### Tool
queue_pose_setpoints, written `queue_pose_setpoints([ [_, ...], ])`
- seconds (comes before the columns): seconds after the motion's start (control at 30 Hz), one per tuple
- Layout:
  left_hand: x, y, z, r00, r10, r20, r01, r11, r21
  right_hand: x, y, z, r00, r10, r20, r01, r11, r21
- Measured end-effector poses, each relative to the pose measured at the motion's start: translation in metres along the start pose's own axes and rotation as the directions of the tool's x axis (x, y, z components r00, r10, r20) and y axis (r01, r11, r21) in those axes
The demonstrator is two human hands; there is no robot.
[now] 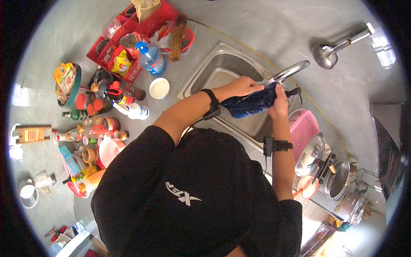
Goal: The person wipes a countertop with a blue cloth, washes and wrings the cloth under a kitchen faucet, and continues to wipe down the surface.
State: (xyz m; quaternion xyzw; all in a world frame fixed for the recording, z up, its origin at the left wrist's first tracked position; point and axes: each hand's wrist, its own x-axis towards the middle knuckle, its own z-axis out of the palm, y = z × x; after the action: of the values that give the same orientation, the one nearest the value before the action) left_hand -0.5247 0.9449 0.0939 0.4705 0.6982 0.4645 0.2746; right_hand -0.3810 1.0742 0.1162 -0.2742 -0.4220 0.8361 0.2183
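A dark blue cloth is stretched between my two hands over the right part of a stainless-steel sink. My left hand grips its upper left edge, thumb towards the faucet. On the cloth's right end, my right hand is closed, fingers up near the spout. The curved chrome faucet reaches over the sink just above the cloth. Whether water is running cannot be told. A black strap with a small box is on each wrist.
Left of the sink stand a white bowl, a blue-capped plastic bottle, a white spray bottle and red baskets. To the right are a pink plastic basket, a glass lid and a pan. A ladle hangs beyond the faucet.
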Motion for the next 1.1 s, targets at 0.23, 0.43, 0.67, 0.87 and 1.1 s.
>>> queue_pose_setpoints([
  [0.23,0.033,-0.007,0.019,0.995,-0.026,0.094,0.029,0.999,-0.030,-0.018,-0.029,-0.006,0.997,-0.049,-0.053,0.045,0.996,-0.073],
  [0.43,0.038,-0.030,0.050,0.983,0.112,0.147,-0.116,0.993,0.022,-0.022,-0.065,-0.011,0.981,-0.171,-0.090,0.170,0.985,-0.027],
  [0.67,0.042,-0.041,0.046,0.956,-0.077,0.282,0.046,0.992,0.115,-0.038,-0.077,-0.024,0.971,-0.216,-0.101,0.216,0.976,-0.015],
  [0.87,0.017,-0.053,0.020,0.969,-0.070,0.239,0.030,0.985,0.169,-0.048,-0.083,-0.007,0.970,-0.234,-0.068,0.240,0.967,0.083],
  [1.1,0.009,-0.035,0.003,0.998,0.046,-0.036,-0.044,0.997,0.066,-0.054,-0.086,0.000,0.923,-0.311,-0.226,0.288,0.949,-0.129],
])
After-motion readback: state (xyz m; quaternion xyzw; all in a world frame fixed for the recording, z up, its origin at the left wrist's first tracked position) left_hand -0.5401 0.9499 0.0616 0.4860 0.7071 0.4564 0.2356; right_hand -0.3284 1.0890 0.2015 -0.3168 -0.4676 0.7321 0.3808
